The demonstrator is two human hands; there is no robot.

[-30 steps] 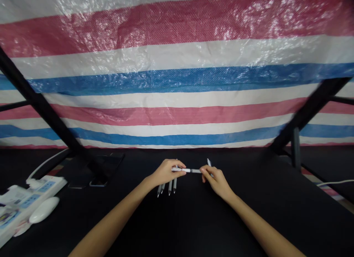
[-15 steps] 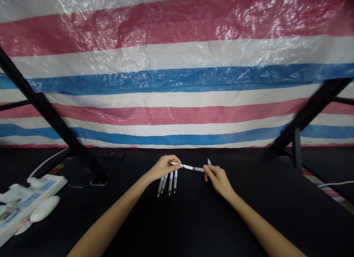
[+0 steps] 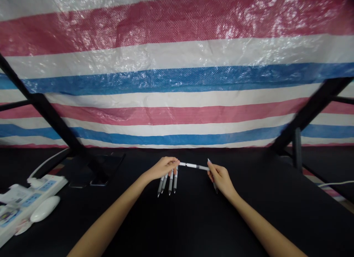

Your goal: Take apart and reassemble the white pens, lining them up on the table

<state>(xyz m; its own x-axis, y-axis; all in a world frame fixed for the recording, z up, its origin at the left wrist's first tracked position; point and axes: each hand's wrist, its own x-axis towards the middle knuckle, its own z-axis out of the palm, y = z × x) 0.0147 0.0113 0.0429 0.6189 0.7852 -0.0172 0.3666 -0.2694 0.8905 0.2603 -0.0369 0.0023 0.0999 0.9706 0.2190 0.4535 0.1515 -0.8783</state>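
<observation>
A slim white pen with a grey band stretches nearly level between my two hands. My left hand pinches its left end between thumb and fingers. At its other end, my right hand has closed fingers meeting the pen's tip. A second pen with a dark grip slants under the right hand, partly covered; whether the hand grips it or only rests over it, I cannot tell. Several white pens with grey grips lie side by side below my left hand, points toward me, upper ends hidden by its fingers.
Black table surface lies under the hands. On the left are a white power strip, a white mouse-like object and a dark flat device. Black frame bars stand at both sides before a striped sheet.
Both hands have shifted slightly, the right one a little to the right. The pen between them has moved right, and more of the second pen shows beneath my right hand.
</observation>
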